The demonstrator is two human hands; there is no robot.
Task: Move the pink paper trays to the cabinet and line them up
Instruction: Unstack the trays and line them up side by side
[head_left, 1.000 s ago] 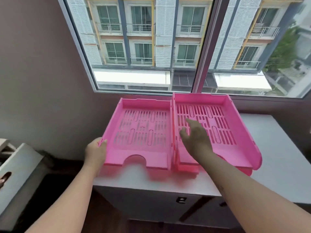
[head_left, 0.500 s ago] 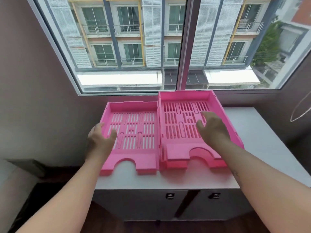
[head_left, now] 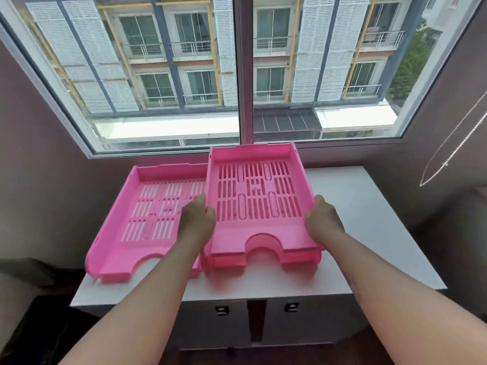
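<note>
Two stacks of pink slotted paper trays sit on a white cabinet under a window. The left tray lies flat at the cabinet's left end, its near left corner over the edge. To its right, a top tray rests on a lower tray whose front edge shows beneath. My left hand grips the top tray's left wall. My right hand grips its right wall. The top tray sits higher than the left tray.
The window frame runs close behind the trays. Brown walls close in on both sides. A thin bead chain hangs at the right. Bare white cabinet top lies to the right of the trays. Two cabinet doors with dark handles face me.
My left hand has moved from the left tray to the right tray's left wall. My right hand has shifted from the tray floor to its right wall. Both now grip it.
</note>
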